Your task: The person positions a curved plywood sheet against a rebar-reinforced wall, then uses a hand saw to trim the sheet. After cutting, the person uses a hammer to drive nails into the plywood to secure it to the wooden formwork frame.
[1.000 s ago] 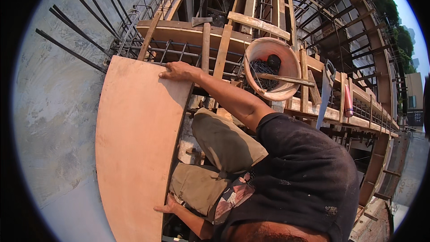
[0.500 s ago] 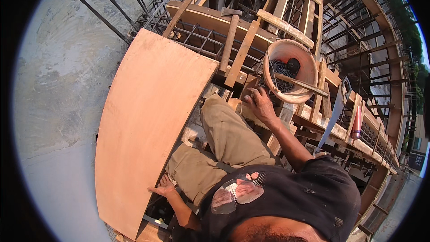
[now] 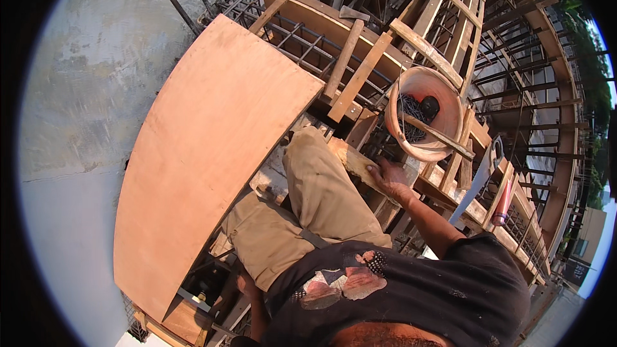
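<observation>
A large plywood sheet (image 3: 212, 154) with one curved edge lies to my left, its straight edge beside my bent legs. My left hand (image 3: 246, 284) is low beside my thigh, near the sheet's lower edge; shadow and my trousers hide most of its fingers. My right hand (image 3: 392, 180) is closed at the edge of a short, rough piece of wood (image 3: 350, 159) beyond my knee. Its thumb lies on the wood, while the other fingers curl at the far side in shadow.
A worn bucket (image 3: 397, 112) holds nails and a dark lump, with a stick across it. A hammer (image 3: 354, 14) lies on boards ahead. A handsaw (image 3: 474, 186) and a red cylinder (image 3: 503, 204) are at right. Steel bars (image 3: 302, 42) and timber formwork surround me.
My left hand has come off the plywood edge and moved down beside my thigh. My right hand has moved nearer to me, onto the piece of wood. The whole view has shifted slightly.
</observation>
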